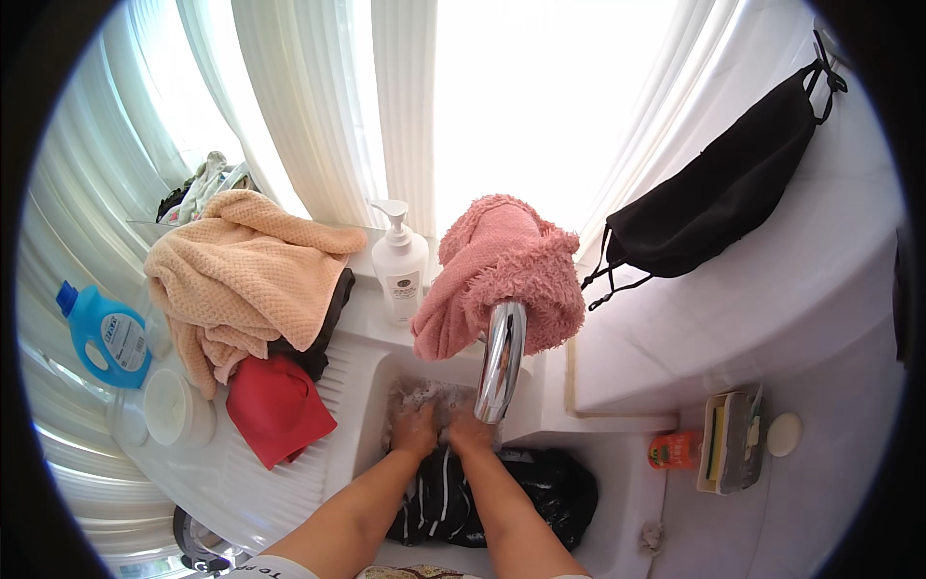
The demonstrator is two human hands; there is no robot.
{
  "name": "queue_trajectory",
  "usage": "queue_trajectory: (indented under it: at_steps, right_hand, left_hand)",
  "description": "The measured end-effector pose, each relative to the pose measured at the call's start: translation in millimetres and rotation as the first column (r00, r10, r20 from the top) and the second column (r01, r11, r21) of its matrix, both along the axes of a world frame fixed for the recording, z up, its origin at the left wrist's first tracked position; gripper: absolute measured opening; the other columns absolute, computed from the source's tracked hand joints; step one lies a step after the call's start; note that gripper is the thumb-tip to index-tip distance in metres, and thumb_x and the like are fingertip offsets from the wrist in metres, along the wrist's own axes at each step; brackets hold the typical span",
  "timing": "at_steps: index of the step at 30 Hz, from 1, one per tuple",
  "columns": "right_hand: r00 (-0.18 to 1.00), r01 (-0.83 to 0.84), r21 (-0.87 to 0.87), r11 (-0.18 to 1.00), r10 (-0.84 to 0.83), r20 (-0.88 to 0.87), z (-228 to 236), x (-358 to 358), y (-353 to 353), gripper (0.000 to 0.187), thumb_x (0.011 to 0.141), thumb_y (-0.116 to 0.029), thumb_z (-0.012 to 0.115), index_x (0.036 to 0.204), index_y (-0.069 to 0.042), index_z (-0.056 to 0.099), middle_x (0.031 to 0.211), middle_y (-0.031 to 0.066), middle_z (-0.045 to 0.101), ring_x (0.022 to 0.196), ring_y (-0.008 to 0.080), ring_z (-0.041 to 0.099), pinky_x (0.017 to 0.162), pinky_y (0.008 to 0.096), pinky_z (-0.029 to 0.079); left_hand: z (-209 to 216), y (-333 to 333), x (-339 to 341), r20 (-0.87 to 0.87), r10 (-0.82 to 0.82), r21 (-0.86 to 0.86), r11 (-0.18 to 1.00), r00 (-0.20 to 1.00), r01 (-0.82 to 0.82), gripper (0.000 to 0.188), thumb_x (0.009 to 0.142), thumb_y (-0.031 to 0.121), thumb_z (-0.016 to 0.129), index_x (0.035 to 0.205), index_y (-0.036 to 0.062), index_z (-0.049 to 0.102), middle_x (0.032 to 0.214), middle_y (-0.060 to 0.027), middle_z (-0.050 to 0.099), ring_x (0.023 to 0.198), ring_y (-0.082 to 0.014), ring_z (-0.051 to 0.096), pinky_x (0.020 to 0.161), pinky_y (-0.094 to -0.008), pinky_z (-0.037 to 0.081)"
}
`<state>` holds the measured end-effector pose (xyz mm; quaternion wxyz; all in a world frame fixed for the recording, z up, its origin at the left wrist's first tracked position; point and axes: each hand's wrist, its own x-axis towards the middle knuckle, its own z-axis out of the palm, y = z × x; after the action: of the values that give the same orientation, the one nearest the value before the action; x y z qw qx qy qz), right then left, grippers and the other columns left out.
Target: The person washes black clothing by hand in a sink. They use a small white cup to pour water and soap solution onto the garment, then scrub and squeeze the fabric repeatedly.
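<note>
Both my hands are down in the white sink (365,405), side by side in sudsy water (424,394) behind the chrome faucet (503,357). My left hand (415,431) is nearest the foam, and its fingers are under the water. Close to the spout is my right hand (470,431), its fingers also hidden by water and the faucet. Wet black fabric with white stripes (434,502) lies beneath my wrists and forearms. Beside it, at the right of the basin, a shiny black bundle (555,492) rests. Whether either hand grips anything is not visible.
A pink towel (497,261) drapes over the faucet's base, next to a white pump bottle (398,261). Leftward sit a peach towel (256,270), red cloth (278,410), white tub (178,408) and blue jug (108,333). A black mask (714,193) hangs at right, above a sponge holder (730,442).
</note>
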<state>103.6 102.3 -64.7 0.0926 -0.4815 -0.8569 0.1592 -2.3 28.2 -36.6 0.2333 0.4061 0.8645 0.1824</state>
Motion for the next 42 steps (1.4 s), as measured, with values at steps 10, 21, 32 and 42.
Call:
queue_trajectory:
  at_steps: [10,21,32,42]
  right_hand:
    - [0.767,-0.355,0.088,0.931,0.344,-0.542,134.9,0.7,-64.1,0.04,0.08,-0.044,0.073,0.085,-0.005,0.067,0.126,0.0172,0.055,0.114,0.0393,0.051,0.094,0.0527,0.042]
    - [0.712,-0.084,0.262,0.961,0.242,-0.659,155.2,10.2,-105.3,0.021,0.081,-0.021,0.067,0.075,-0.001,0.062,0.094,0.0136,0.064,0.082,0.0367,0.061,0.074,0.0446,0.052]
    - [0.932,-0.029,0.1,0.995,0.063,-0.356,154.4,43.7,-47.3,0.036,0.089,-0.037,0.061,0.075,-0.004,0.066,0.081,0.0164,0.065,0.077,0.0392,0.063,0.067,0.0485,0.051]
    - [0.52,0.079,0.673,0.735,0.545,-0.657,355.2,12.2,-34.6,0.025,0.08,-0.013,0.073,0.07,-0.003,0.053,0.076,0.0098,0.058,0.066,0.029,0.057,0.057,0.0376,0.047]
  left_hand:
    - [21.9,-21.9,-1.0,0.857,-0.193,-0.175,0.763,-0.478,-0.622,0.065,0.091,0.068,0.043,0.109,0.0096,0.064,0.108,-0.012,0.065,0.101,-0.0308,0.063,0.089,-0.0483,0.05]
    - [87.0,-78.7,25.6,0.882,-0.022,-0.323,0.701,-0.472,-0.636,0.031,0.09,0.042,0.055,0.093,0.0133,0.065,0.094,-0.0081,0.067,0.088,-0.0273,0.065,0.081,-0.0448,0.053]
    - [157.3,-99.1,19.8,0.966,0.249,-0.248,0.837,-0.063,-0.488,0.038,0.091,0.039,0.059,0.108,0.0057,0.066,0.101,-0.0138,0.071,0.088,-0.0279,0.07,0.076,-0.0449,0.058]
    - [337.6,-42.2,-30.2,0.865,-0.502,0.353,0.616,-0.006,-0.704,0.024,0.093,0.03,0.06,0.097,0.0062,0.064,0.085,-0.0067,0.069,0.073,-0.0195,0.068,0.068,-0.0337,0.058]
